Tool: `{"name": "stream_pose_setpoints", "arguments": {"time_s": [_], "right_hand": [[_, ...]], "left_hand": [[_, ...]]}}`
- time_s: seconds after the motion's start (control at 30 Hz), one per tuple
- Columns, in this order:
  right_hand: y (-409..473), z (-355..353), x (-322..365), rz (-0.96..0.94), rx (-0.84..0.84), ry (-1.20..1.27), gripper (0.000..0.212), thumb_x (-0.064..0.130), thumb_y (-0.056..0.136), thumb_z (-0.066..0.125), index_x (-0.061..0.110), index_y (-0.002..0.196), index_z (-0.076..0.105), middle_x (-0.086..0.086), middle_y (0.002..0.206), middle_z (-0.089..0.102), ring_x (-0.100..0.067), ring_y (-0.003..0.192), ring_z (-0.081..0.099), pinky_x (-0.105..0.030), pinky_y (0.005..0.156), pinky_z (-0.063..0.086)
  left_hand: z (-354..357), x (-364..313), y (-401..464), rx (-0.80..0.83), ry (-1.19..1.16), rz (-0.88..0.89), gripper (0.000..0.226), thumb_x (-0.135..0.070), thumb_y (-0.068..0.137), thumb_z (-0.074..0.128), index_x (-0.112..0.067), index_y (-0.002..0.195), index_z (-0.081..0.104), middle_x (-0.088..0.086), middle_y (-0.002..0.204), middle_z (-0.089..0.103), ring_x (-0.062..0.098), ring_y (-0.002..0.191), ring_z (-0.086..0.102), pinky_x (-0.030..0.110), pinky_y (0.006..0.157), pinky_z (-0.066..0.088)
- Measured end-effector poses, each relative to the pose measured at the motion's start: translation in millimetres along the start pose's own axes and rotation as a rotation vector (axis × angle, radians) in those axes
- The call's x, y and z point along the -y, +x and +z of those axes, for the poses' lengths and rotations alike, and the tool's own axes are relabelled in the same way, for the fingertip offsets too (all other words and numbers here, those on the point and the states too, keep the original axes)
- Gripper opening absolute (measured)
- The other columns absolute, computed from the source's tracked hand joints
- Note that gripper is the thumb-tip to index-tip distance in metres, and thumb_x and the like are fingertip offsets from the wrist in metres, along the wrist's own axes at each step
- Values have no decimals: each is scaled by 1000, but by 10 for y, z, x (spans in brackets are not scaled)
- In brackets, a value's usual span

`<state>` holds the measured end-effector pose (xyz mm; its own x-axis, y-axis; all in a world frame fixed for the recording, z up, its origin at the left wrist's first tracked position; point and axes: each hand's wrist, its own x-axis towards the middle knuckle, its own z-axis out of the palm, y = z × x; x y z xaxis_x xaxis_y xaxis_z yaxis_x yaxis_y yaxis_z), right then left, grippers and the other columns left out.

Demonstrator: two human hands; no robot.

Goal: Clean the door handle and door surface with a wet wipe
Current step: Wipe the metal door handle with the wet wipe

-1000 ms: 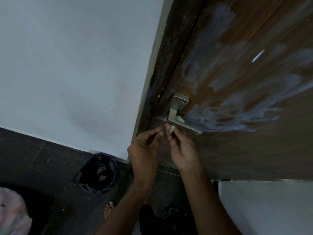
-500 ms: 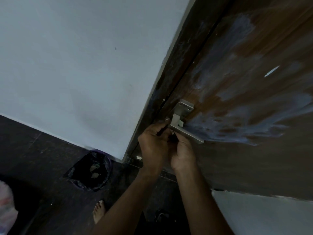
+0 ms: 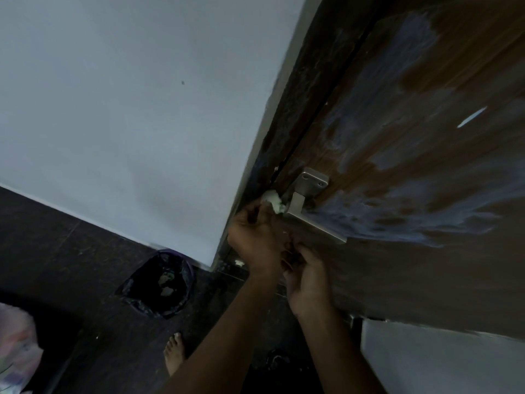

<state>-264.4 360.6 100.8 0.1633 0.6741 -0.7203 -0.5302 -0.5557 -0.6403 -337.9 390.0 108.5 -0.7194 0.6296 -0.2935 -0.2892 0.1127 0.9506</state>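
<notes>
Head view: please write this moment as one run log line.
left hand: holds wet wipe at door handle | right hand: below handle, grip unclear | door: streaked

- Wet wipe [image 3: 273, 201]: small, white, crumpled into a wad. Pinched at the fingertips of the left hand [image 3: 255, 237], projecting above them and touching the inner end of the handle's neck.
- Door handle [image 3: 309, 206]: brushed metal lever on a square plate with two screws. Sits just above and right of the left hand; lever runs down-right, above the right hand [image 3: 306, 277].
- Door surface [image 3: 426, 137]: brown wood grain, streaked with pale bluish-white smears, spreading right of both hands.
</notes>
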Motion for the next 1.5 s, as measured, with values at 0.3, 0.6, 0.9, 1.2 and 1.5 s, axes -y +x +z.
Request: {"name": "stream_pose_setpoints", "arguments": {"time_s": [0.3,0.6,0.9,1.2,1.5], "right_hand": [[-37,20,-47,-67,75,-86,17,26,72,65,19,76,81,-2,79,76,-14,74,70,-29,69,51],[-71,28,-88,-71,35,-153,25,13,98,49,11,94,74,-5,83,77,-15,75,72,-27,63,55],[-14,-11,-122,-49,-66,-342,34,17,102,42,3,102,73,-19,99,74,-30,89,70,-37,76,53],[89,-48,-72,-121,-96,-358,24,16,100,51,16,97,75,-9,105,76,-27,98,70,-46,90,54],[128,-36,-10,-142,-142,-306,30,25,101,49,11,112,73,-16,111,74,-34,107,69,-48,95,54]], "left_hand": [[40,-18,39,41,62,295,28,-1,89,72,-23,105,77,-37,82,68,-19,84,65,-2,76,45],[25,171,50,22,109,160,20,-3,89,72,-17,102,79,-29,84,67,-18,84,65,-4,72,44],[120,288,-110,38,153,76,25,-8,89,69,-31,95,66,-18,85,67,-12,81,63,7,75,47],[115,325,-75,20,166,31,21,-9,88,69,-26,98,69,-14,88,67,-7,81,63,16,79,52],[106,408,-179,274,298,218,13,-18,82,56,-14,81,68,3,80,70,21,75,68,41,69,59]]}}
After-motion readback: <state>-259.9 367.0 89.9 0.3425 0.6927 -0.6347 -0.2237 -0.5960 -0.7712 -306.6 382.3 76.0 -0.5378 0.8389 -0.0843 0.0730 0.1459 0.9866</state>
